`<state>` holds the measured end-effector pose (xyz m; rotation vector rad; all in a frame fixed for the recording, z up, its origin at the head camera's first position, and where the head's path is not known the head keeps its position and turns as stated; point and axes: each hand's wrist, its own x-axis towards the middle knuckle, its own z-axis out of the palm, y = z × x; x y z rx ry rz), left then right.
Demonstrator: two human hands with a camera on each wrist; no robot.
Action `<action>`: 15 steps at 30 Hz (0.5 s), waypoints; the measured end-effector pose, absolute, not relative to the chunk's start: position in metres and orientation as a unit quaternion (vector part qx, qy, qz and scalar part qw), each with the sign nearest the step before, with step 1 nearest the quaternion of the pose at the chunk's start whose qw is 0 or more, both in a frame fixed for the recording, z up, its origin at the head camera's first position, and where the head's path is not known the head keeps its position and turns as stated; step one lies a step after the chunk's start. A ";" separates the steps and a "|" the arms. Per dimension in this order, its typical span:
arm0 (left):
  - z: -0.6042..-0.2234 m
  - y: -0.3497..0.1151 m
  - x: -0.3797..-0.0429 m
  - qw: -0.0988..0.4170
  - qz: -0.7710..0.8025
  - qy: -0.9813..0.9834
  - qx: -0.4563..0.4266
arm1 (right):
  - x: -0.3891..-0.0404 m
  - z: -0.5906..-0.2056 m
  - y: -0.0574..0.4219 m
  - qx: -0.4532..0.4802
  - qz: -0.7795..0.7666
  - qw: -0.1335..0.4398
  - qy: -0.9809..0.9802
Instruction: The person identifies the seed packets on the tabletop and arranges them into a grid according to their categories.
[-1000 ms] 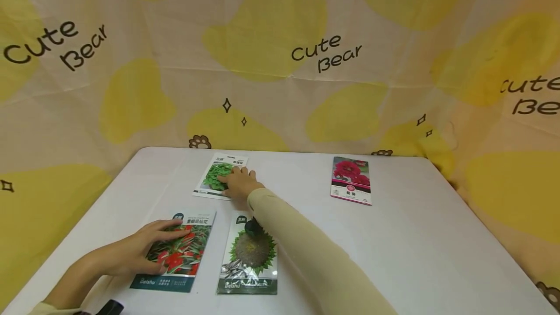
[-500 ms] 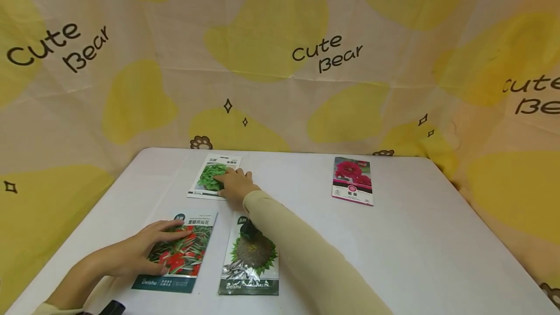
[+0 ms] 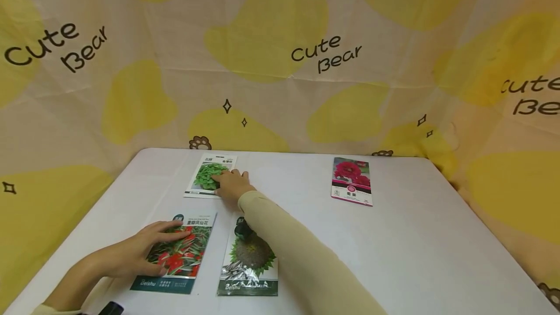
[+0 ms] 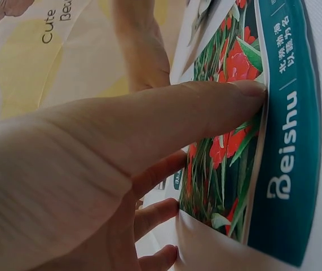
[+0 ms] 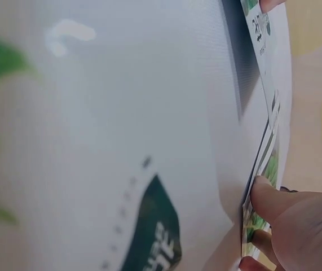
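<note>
My left hand [image 3: 136, 249] lay with fingers spread and extended across the red-flower packet [image 3: 183, 257], which rested flat on the white table [image 3: 420, 242] at front left. The thumb tip contacted the packet near the top edge of its teal "Beishu" band; nothing was gripped. The green-leaf packet [image 3: 204, 177] lay flat behind, near the back edge of the table. My right hand [image 3: 233, 187] rested on that packet's right portion, thumb and slightly bent fingers on its face, not closed around it. The sunflower packet [image 3: 253, 255] lay just beside the red-flower packet, a narrow gap between them; my right sleeve [image 3: 302, 252] and a black device [image 3: 242, 229] at the wrist passed above its upper part. The pink-flower packet [image 3: 352, 182] lay at back right, well apart from both hands.
</note>
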<state>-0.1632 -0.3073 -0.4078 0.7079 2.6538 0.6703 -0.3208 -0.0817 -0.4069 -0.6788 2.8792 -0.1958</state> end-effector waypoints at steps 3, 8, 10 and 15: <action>-0.408 -0.308 -0.163 0.158 0.238 0.926 0.249 | -0.319 -0.406 -0.083 -0.226 -0.080 0.095 0.966; -0.408 -0.308 -0.163 0.170 0.251 0.922 0.242 | -0.314 -0.403 -0.083 -0.217 -0.104 0.107 0.965; -0.408 -0.307 -0.164 0.174 0.253 0.921 0.239 | -0.313 -0.402 -0.083 -0.215 -0.106 0.108 0.965; -0.407 -0.307 -0.164 0.170 0.247 0.923 0.239 | -0.314 -0.401 -0.082 -0.217 -0.106 0.109 0.964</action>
